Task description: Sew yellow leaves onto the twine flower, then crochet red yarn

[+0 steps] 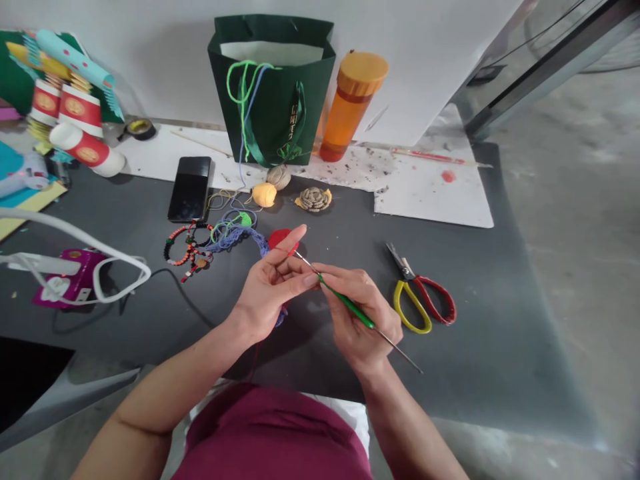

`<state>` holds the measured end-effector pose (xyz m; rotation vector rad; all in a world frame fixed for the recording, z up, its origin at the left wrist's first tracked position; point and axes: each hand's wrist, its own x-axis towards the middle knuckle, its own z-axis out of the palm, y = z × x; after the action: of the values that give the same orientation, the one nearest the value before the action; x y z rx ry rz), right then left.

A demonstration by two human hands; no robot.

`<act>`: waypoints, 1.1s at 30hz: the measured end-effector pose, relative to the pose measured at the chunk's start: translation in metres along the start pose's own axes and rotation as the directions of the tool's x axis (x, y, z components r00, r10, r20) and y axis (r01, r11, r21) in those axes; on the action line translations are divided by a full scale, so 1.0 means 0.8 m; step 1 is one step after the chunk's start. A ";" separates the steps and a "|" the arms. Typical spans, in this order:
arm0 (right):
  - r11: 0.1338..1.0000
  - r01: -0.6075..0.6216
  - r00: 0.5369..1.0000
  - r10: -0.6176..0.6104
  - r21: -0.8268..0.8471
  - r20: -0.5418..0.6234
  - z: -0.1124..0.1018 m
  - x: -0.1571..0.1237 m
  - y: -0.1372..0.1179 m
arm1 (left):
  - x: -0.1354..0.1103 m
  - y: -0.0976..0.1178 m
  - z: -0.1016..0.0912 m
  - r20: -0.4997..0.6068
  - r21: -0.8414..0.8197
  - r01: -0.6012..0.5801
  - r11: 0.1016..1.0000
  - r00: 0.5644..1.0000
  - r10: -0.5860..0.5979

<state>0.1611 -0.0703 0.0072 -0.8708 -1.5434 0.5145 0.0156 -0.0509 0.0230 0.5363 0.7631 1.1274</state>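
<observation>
My right hand (365, 310) grips a crochet hook (354, 308) by its green handle, and the metal tip points up and left to my left hand. My left hand (273, 290) pinches thumb to fingers on a small piece of work mostly hidden by them, with its index finger raised and red yarn running over it. Just behind that finger a red yarn ball (278, 238) shows in part. Bluish-purple yarn (235, 239) lies on the table beyond my left hand, and a bit of it shows under the palm.
Scissors (414, 290) with yellow and red handles lie right of my hands. Behind are a phone (190, 189), beaded bracelets (187, 248), a yellow yarn ball (264, 195), a dark green paper bag (273, 100) and an orange bottle (350, 110). At left, a white cable (100, 243) loops over a purple power strip (75, 279).
</observation>
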 end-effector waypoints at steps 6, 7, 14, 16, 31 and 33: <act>0.890 -0.318 0.926 0.365 0.328 -0.092 0.009 -0.007 -0.004 | -0.002 0.002 0.001 0.061 -0.081 0.150 0.985 0.988 -0.145; 0.876 -0.356 0.908 0.407 0.325 -0.103 0.008 -0.008 -0.005 | -0.002 0.002 0.001 0.063 -0.090 0.151 0.984 0.987 -0.146; 0.856 -0.414 0.858 0.481 0.312 -0.182 0.005 -0.006 -0.009 | 0.000 0.004 0.002 0.041 -0.080 0.149 0.986 0.988 -0.146; 0.826 -0.425 0.844 0.510 0.370 -0.167 0.004 -0.001 -0.010 | 0.000 0.005 0.002 0.047 -0.070 0.153 0.986 0.988 -0.150; 0.799 -0.425 0.869 0.492 0.425 -0.055 0.006 -0.003 -0.009 | -0.003 0.000 0.001 0.069 0.040 0.059 0.997 0.996 -0.062; 0.864 -0.363 0.907 0.413 0.348 -0.080 0.005 -0.003 -0.009 | -0.002 0.000 0.001 0.033 0.043 0.039 0.998 0.999 -0.040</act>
<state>0.1556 -0.0761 0.0103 -0.9401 -1.0986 0.9478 0.0161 -0.0526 0.0242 0.5719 0.7661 1.0650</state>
